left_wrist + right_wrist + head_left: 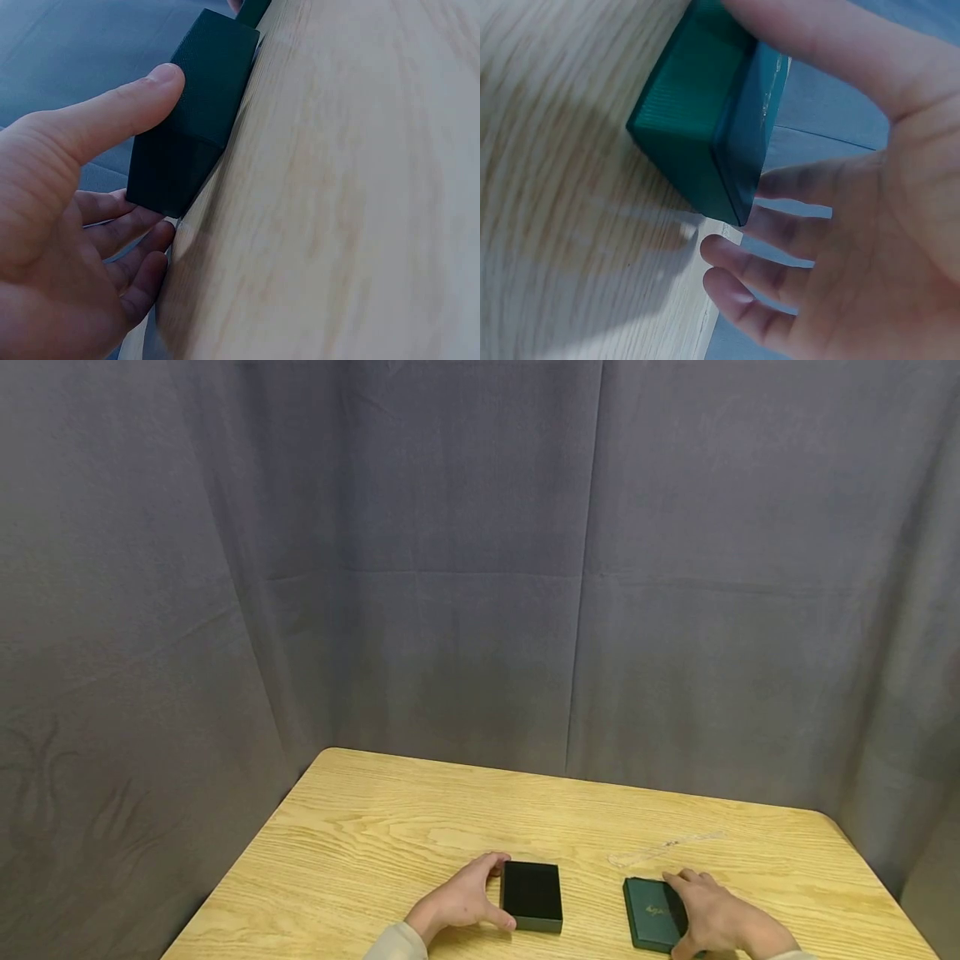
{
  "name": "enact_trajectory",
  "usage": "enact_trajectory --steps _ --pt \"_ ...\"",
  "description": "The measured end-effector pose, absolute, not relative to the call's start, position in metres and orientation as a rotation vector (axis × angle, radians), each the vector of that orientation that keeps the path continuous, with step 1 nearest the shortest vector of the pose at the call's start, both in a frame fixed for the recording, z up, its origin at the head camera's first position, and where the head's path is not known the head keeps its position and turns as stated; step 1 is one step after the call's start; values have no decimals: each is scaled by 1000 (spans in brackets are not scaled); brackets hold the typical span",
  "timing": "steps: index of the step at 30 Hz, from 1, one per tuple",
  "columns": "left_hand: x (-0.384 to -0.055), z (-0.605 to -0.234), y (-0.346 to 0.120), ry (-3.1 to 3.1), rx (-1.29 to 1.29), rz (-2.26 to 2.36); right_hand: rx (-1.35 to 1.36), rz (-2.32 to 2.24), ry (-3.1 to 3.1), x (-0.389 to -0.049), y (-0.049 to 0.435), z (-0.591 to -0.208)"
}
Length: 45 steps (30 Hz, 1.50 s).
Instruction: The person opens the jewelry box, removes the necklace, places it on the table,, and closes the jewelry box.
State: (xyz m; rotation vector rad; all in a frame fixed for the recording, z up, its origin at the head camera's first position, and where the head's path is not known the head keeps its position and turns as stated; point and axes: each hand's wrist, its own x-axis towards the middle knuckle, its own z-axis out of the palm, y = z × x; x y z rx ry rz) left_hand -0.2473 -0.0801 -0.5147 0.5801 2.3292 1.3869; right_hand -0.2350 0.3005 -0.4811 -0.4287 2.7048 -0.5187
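Note:
A small dark green box [531, 893] with a black top or inside lies on the wooden table. My left hand [465, 893] holds it at its left end, thumb on the near side and fingers about the far corner. The left wrist view shows that thumb against the green side of the box. To the right lies a flat green box lid [651, 912] with gold lettering. My right hand [723, 914] spans its right end, thumb at the near edge and fingertips at the far edge. Part of the lid is hidden under this hand.
A thin chain-like strand [671, 843], perhaps a necklace, lies stretched out beyond the lid. The light wooden table [375, 814] ends at a grey curtain [465, 610] behind and at the sides.

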Motion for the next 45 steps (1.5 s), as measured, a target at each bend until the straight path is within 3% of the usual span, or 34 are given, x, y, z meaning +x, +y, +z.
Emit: enact_trajectory --steps 45 --pt "-246 -514 -79 2333 568 1395 -668 -629 2904 -225 274 -477"
